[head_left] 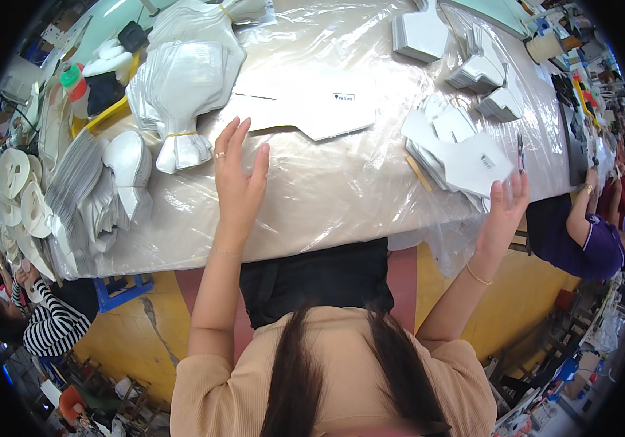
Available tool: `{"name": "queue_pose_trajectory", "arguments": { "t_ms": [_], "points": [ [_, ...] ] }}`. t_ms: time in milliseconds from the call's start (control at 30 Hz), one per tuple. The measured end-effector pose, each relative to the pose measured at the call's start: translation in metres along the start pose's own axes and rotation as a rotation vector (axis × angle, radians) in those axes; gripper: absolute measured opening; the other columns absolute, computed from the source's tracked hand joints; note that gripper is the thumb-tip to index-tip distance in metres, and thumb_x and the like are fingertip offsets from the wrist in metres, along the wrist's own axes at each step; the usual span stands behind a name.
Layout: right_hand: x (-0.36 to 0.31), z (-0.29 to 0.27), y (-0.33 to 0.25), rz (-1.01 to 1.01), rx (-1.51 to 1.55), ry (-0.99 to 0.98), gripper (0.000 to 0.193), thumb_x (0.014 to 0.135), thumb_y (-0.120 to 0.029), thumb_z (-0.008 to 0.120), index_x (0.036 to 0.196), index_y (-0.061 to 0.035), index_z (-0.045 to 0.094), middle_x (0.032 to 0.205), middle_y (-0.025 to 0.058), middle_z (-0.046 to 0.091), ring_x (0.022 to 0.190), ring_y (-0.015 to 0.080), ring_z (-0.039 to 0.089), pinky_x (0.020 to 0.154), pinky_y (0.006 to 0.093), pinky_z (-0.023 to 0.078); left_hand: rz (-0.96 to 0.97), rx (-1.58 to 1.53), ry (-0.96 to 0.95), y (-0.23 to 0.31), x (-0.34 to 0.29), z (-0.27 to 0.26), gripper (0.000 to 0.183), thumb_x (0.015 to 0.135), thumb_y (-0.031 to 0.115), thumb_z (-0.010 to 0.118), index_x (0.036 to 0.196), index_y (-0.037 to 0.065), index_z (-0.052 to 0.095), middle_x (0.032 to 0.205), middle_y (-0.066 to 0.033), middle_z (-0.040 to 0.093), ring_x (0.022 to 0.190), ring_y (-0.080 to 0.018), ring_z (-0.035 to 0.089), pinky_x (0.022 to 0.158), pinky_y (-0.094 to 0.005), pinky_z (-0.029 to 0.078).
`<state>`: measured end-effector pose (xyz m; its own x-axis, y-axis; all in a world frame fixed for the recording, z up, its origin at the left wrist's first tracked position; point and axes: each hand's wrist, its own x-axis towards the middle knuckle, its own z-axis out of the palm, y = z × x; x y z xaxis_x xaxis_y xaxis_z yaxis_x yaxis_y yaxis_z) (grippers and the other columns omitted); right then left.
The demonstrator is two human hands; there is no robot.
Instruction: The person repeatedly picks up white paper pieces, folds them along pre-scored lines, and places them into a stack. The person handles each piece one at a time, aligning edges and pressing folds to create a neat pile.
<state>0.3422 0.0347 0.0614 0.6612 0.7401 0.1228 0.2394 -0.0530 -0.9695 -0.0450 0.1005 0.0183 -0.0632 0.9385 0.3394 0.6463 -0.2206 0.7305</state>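
Tabletop [327,197]: white panel [302,103] beside left hand [239,177]

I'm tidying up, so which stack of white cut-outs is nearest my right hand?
The loosely splayed stack, its front cut-out marked with a small label, right beside your right hand; the other stacks lie farther away.

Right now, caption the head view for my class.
Left hand near a flat white piece, right hand near stacked white pieces on a plastic-covered table.
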Motion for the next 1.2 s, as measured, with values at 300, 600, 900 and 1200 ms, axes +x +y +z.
{"name": "queue_pose_trajectory", "arguments": {
  "t_ms": [300, 600, 900, 1200],
  "points": [
    [-0.03, 0.05, -0.008, -0.244, -0.334, -0.202, 0.042, 0.091, -0.016, 0.071, 0.131, -0.0095, 0.06, 0.144, 0.0127, 0.047, 0.131, 0.0263, 0.049, 0.104, 0.038, 0.044, -0.276, 0.318, -0.095, -0.022, 0.051, 0.016, 0.06, 0.082, 0.031, 0.081, 0.127, -0.003, 0.06, 0.113, -0.0165, 0.058, 0.101, -0.0279, 0.055, 0.087, -0.0383, 0.046],
    [-0.034, 0.16, -0.015, -0.271, -0.276, -0.567, 0.035, 0.09, -0.01, 0.068, 0.123, -0.0016, 0.061, 0.113, 0.0133, 0.06, 0.089, 0.0219, 0.066, 0.074, 0.031, 0.055, -0.486, -0.23, -0.079, -0.023, 0.046, -0.003, 0.035, 0.085, 0.012, 0.076, 0.115, -0.003, 0.067, 0.088, -0.0071, 0.06, 0.072, -0.015, 0.063, 0.064, -0.0286, 0.048],
    [-0.069, 0.147, -0.019, -0.085, -0.413, -0.681, 0.04, 0.088, -0.013, 0.071, 0.124, 0.0013, 0.058, 0.104, 0.0155, 0.06, 0.079, 0.023, 0.066, 0.071, 0.0333, 0.055, -0.715, -0.178, -0.352, 0.001, -0.034, -0.068, 0.042, 0.084, 0.01, 0.076, 0.121, -0.004, 0.064, 0.103, -0.0126, 0.063, 0.065, -0.013, 0.063, 0.058, -0.027, 0.05],
    [-0.08, 0.154, -0.007, -0.265, -0.558, -0.669, 0.027, 0.085, -0.013, 0.074, 0.105, -0.0002, 0.062, 0.091, 0.01, 0.063, 0.068, 0.0191, 0.06, 0.066, 0.0314, 0.05, -0.127, -0.055, -0.311, 0.032, -0.05, -0.025, 0.055, 0.082, 0.012, 0.077, 0.133, 0.005, 0.058, 0.118, -0.0168, 0.054, 0.105, -0.0333, 0.057, 0.094, -0.0412, 0.047]
  ]
}}
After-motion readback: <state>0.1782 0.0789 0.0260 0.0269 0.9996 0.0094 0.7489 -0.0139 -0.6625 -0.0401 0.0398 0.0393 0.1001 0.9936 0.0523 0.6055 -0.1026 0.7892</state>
